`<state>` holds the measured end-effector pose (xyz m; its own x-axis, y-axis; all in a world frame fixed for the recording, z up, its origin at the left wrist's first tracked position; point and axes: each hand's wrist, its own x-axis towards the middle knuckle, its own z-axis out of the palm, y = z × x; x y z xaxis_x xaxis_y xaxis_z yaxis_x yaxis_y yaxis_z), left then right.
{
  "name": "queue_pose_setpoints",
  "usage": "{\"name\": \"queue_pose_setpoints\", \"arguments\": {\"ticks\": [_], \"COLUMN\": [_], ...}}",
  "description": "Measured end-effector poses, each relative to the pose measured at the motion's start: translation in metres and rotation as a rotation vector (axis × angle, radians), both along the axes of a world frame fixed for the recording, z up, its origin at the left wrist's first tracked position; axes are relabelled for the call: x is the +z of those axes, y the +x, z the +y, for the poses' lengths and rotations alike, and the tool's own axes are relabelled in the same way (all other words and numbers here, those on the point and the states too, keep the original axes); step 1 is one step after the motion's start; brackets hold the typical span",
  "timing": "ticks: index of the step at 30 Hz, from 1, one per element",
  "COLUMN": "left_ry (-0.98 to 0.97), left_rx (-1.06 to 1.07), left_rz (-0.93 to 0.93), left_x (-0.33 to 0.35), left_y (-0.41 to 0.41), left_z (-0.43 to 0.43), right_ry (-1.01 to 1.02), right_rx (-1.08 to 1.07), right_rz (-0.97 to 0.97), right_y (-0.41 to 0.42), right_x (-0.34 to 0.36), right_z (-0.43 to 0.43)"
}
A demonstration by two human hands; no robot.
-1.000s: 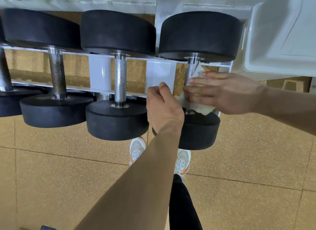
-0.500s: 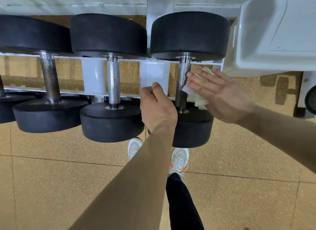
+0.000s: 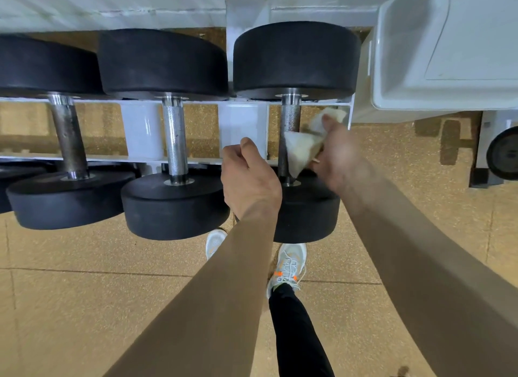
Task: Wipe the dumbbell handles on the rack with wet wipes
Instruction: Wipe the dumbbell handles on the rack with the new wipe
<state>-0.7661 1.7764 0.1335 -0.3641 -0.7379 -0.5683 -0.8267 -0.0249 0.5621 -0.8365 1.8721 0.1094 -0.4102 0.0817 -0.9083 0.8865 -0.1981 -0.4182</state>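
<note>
Hands first: the right hand (image 3: 339, 158), blurred, pinches a crumpled wet wipe (image 3: 301, 152) against the right side of the rightmost dumbbell handle (image 3: 291, 116). The left hand (image 3: 249, 180) is curled into a loose fist just left of that handle, in front of the white rack (image 3: 241, 121), with nothing visible in it. The step in hand looks like wiping this last handle on the right. Whether the middle handle (image 3: 175, 141) and the darker, spotted left handle (image 3: 68, 141) are done cannot be told; likely some of the row remains.
</note>
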Motion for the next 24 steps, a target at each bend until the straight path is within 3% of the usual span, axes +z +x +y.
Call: {"name": "queue_pose_setpoints", "arguments": {"ticks": [2,5,11,14,18,21,24], "left_ry": [-0.003,-0.012,-0.011,-0.01,-0.004,-0.001,0.0], "left_rx": [0.0,-0.003,-0.023,-0.032,-0.054,-0.072,-0.096], "left_rz": [-0.002,-0.011,-0.006,0.002,0.006,0.009,0.003], "left_x": [0.0,-0.001,0.0,0.0,0.001,0.004,0.004], "left_y": [0.0,-0.001,0.001,0.0,0.001,0.0,0.002], "left_z": [-0.001,-0.001,-0.002,-0.003,-0.003,-0.004,-0.005], "right_ry": [-0.085,-0.04,-0.166,-0.221,-0.422,-0.368,-0.234], "right_rx": [0.062,0.167,-0.082,-0.131,0.041,0.106,-0.008], "right_rz": [-0.009,0.041,0.203,0.113,-0.037,-0.066,-0.045], "right_y": [0.0,0.0,-0.008,-0.019,-0.026,-0.028,-0.013], "right_x": [-0.009,-0.017,-0.022,-0.027,-0.035,-0.032,-0.017], "right_z": [-0.018,-0.031,-0.046,-0.045,-0.029,-0.03,-0.041]}}
